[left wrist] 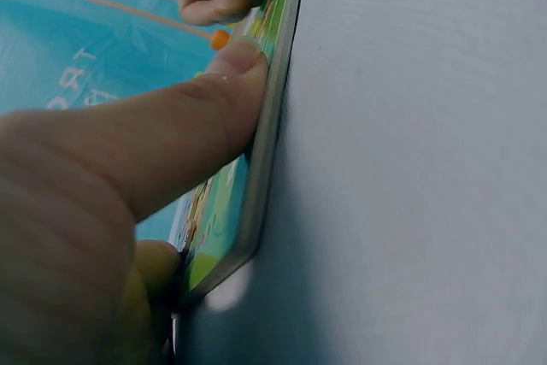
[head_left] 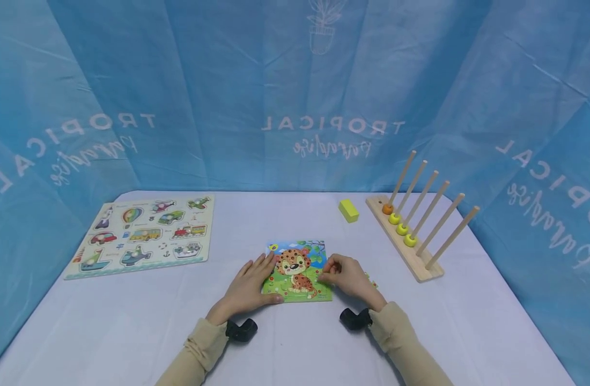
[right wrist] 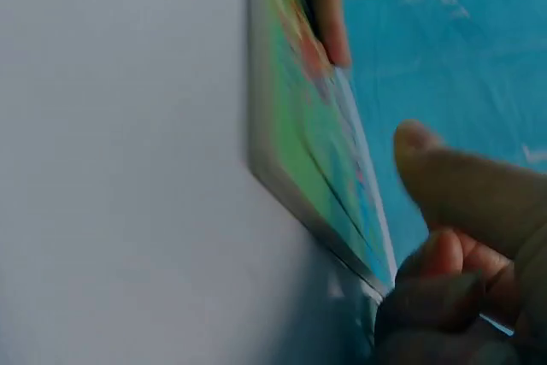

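Observation:
A leopard jigsaw puzzle [head_left: 295,284] lies flat on the table, its spotted cub sitting on green grass under blue sky. My left hand [head_left: 250,284] rests on its left side with fingers spread; in the left wrist view the thumb [left wrist: 197,117] presses near the board's edge. Over the puzzle's right side is my right hand [head_left: 348,276], fingers bent. The right wrist view shows a gap between the thumb [right wrist: 461,177] and the curled fingers, with nothing seen in it. A small green flowered piece [head_left: 371,280] pokes out beyond the right hand, mostly hidden.
At the left lies a vehicle puzzle board [head_left: 164,252]. A yellow block [head_left: 348,210] sits behind the right hand. Further right stands a wooden peg rack [head_left: 406,241] with upright rods and several yellow and orange beads. Blue curtains [head_left: 295,80] surround the white table [head_left: 295,348].

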